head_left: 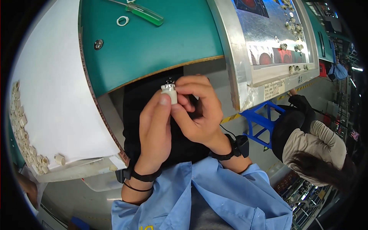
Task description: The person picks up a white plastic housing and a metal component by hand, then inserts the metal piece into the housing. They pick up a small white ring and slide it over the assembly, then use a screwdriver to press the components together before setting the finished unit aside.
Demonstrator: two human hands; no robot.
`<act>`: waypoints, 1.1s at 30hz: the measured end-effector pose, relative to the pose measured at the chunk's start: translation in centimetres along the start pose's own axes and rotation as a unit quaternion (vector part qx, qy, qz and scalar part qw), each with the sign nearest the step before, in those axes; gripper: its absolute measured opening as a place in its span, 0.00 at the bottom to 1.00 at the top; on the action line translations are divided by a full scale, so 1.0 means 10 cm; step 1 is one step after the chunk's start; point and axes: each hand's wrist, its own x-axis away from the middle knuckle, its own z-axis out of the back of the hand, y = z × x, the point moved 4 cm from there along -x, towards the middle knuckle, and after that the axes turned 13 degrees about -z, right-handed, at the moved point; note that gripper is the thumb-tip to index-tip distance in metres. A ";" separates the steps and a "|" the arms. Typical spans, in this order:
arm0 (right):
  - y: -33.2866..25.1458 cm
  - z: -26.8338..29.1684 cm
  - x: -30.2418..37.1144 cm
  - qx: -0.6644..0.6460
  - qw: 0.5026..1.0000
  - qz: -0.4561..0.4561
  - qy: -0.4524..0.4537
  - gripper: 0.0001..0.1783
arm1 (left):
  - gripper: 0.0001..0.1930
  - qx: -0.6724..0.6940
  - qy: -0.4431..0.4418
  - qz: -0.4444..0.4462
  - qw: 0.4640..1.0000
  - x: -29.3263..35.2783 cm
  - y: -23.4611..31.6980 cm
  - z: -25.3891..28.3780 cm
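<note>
A small cream cylindrical plastic part (172,96) with a shiny silver metal top is held between both hands, just past the near edge of the green work mat. My left hand (155,128) is closed, its thumb pressed against the side of the part. From the other side, my right hand (201,105) pinches it with thumb and curled fingers near the metal top. Some of the fingers behind the part are hidden.
On the green mat (153,46) lie a green-handled screwdriver (147,14), a white ring (122,20) and a round metal piece (98,45). Several cream parts (23,134) line the white board at left. A metal-framed tray (264,36) holds small metal parts at right. A person (314,153) sits beyond it.
</note>
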 end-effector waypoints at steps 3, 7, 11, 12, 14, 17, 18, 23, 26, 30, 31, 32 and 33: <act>0.17 -0.10 -0.04 -0.032 0.999 -0.035 0.010 0.20 | 0.21 -0.029 -0.022 -0.018 0.999 -0.12 -0.05 0.10; 0.28 -0.16 -0.18 -0.008 1.000 -0.010 0.015 0.20 | 0.19 -0.038 -0.022 -0.040 0.998 -0.26 -0.10 0.18; 0.44 -0.21 -0.16 -0.052 0.994 -0.100 -0.009 0.21 | 0.18 -0.033 -0.026 -0.038 0.998 -0.37 -0.11 0.22; 0.47 -0.21 -0.18 -0.052 0.993 -0.102 -0.009 0.21 | 0.18 -0.031 -0.032 -0.034 0.998 -0.40 -0.12 0.23; 0.48 -0.22 -0.27 -0.014 0.996 -0.089 -0.008 0.22 | 0.18 -0.023 -0.032 -0.023 0.999 -0.44 -0.11 0.22; 0.51 -0.17 -0.39 0.029 0.997 -0.063 -0.024 0.23 | 0.19 -0.009 -0.035 -0.002 0.999 -0.48 -0.14 0.22; 0.52 -0.14 -0.42 0.053 0.997 -0.040 -0.040 0.22 | 0.19 0.017 -0.038 0.007 0.999 -0.50 -0.15 0.22; 0.54 -0.11 -0.57 0.076 0.995 0.005 -0.071 0.21 | 0.20 0.123 -0.025 0.053 0.991 -0.50 -0.20 0.21; 0.50 -0.10 -0.62 0.088 0.994 0.000 -0.066 0.21 | 0.20 0.184 -0.041 0.066 0.980 -0.51 -0.29 0.28; 0.51 -0.11 -0.62 0.112 0.992 0.003 -0.058 0.19 | 0.19 0.261 -0.078 0.065 0.960 -0.51 -0.36 0.31; 0.51 -0.12 -0.61 0.121 0.991 0.006 -0.055 0.18 | 0.19 0.270 -0.065 0.063 0.959 -0.51 -0.36 0.30; 0.53 -0.12 -0.61 0.121 0.991 0.006 -0.057 0.18 | 0.19 0.280 -0.051 0.061 0.957 -0.52 -0.35 0.31; 0.55 -0.12 -0.60 0.132 0.989 0.010 -0.061 0.20 | 0.19 0.282 -0.049 0.060 0.956 -0.53 -0.34 0.31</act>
